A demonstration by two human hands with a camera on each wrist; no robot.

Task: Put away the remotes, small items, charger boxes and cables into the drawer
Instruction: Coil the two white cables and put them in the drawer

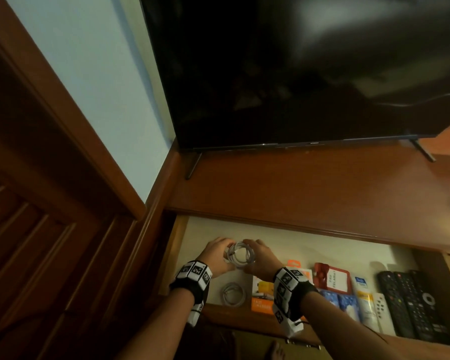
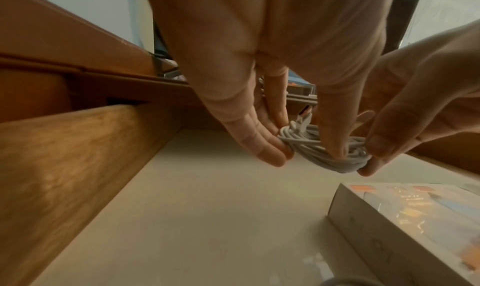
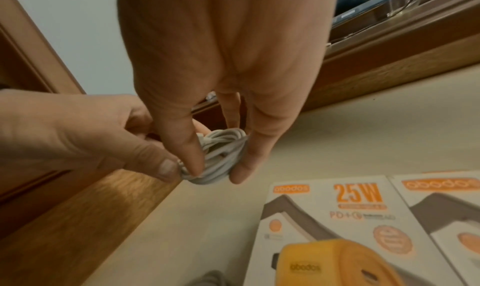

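A coiled white cable (image 1: 240, 254) (image 2: 324, 146) (image 3: 221, 156) hangs just above the pale floor of the open drawer (image 1: 309, 249), near its back left corner. My left hand (image 1: 217, 252) (image 2: 306, 144) pinches the coil's left side. From the right, my right hand (image 1: 260, 258) (image 3: 215, 167) pinches the same coil. A second coiled cable (image 1: 233, 293) lies at the drawer's front left. Two white and orange charger boxes (image 3: 337, 218) (image 1: 263, 294) lie right of it, and black remotes (image 1: 413, 302) fill the drawer's right end.
A red tag (image 1: 331, 278), blue packets (image 1: 339, 301), a tube (image 1: 365, 300) and a white remote (image 1: 379, 307) lie between boxes and remotes. The wooden cabinet top (image 1: 309, 188) overhangs the drawer's back and carries a black TV (image 1: 283, 74). A wooden door (image 1: 37, 229) stands left.
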